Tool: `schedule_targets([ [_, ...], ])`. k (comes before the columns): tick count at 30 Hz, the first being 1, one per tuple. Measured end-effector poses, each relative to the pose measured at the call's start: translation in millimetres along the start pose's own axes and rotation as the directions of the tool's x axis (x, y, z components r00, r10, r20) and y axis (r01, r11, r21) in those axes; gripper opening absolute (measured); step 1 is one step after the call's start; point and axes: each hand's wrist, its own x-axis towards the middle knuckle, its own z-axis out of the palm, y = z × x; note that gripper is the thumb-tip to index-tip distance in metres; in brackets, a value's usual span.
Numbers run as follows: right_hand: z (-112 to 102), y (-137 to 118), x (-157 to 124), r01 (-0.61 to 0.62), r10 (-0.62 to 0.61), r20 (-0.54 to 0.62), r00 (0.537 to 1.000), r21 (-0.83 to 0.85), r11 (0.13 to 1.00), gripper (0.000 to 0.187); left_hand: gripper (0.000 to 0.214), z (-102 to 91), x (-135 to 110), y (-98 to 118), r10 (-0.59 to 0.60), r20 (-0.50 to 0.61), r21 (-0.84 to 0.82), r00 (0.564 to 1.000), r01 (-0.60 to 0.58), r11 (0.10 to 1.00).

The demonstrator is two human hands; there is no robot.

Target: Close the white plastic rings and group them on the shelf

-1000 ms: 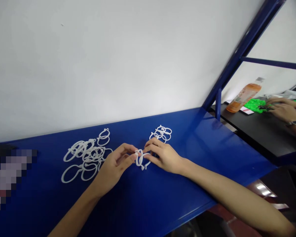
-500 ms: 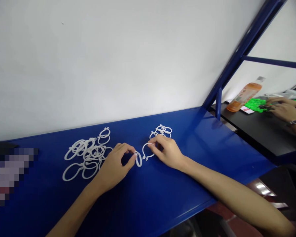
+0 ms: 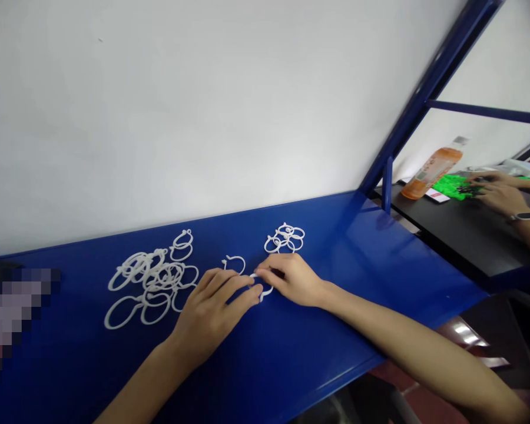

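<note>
My right hand [image 3: 291,281] pinches a white plastic ring [image 3: 264,290] that lies on the blue table [image 3: 291,353]. My left hand [image 3: 214,309] lies stretched out beside it, palm down, fingertips touching the same ring. Just behind my left fingers, one loose ring [image 3: 234,263] lies by itself. A spread of several white rings [image 3: 152,280] lies to the left of my left hand. A small cluster of linked rings [image 3: 286,238] sits behind my right hand, near the white wall.
A blue slanted frame post [image 3: 406,118] rises at the table's right end. Beyond it a black table [image 3: 459,235] holds an orange drink bottle [image 3: 430,168] and green parts [image 3: 457,186], with another person's hands [image 3: 499,191] at work. A blurred patch sits far left.
Half a second ago each hand held its own ring, apart. Now one ring lies loose behind my left fingers and both hands meet at a single ring lower on the table.
</note>
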Motion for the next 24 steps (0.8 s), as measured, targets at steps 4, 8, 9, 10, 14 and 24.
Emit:
schedule_targets([
  [4, -3, -2, -1, 0.127, -0.128, -0.107, 0.986, -0.015, 0.992, 0.023, 0.014, 2.2, -3, -5, -0.136, -0.024, -0.112, 0.99, 0.132, 0.985],
  [8, -5, -5, -5, 0.176, -0.171, -0.08, 0.982, 0.052, 0.983, 0.019, 0.007, 2.9, -1, -6, -0.399, -0.017, -0.271, 0.917, 0.38, 0.884],
  [9, -4, -6, -5, 0.183, -0.179, -0.073, 0.981, 0.066, 0.981, 0.018, 0.008, 2.8, 0, -5, -0.455, 0.004, -0.308, 0.89, 0.434, 0.846],
  [10, -3, -6, -6, 0.196, -0.191, -0.066, 0.979, 0.076, 0.978, 0.016, 0.01, 2.7, 0, -4, -0.503, 0.029, -0.34, 0.864, 0.482, 0.808],
  [14, 1, -8, -7, 0.227, -0.226, -0.026, 0.974, 0.104, 0.968, 0.015, 0.012, 3.1, 1, -4, -0.566, 0.106, -0.428, 0.818, 0.551, 0.717],
  [24, -4, -14, -11, 0.309, -0.313, 0.126, 0.941, 0.047, 0.95, 0.025, 0.023, 2.1, -2, -5, -0.404, 0.161, -0.571, 0.9, 0.419, 0.706],
])
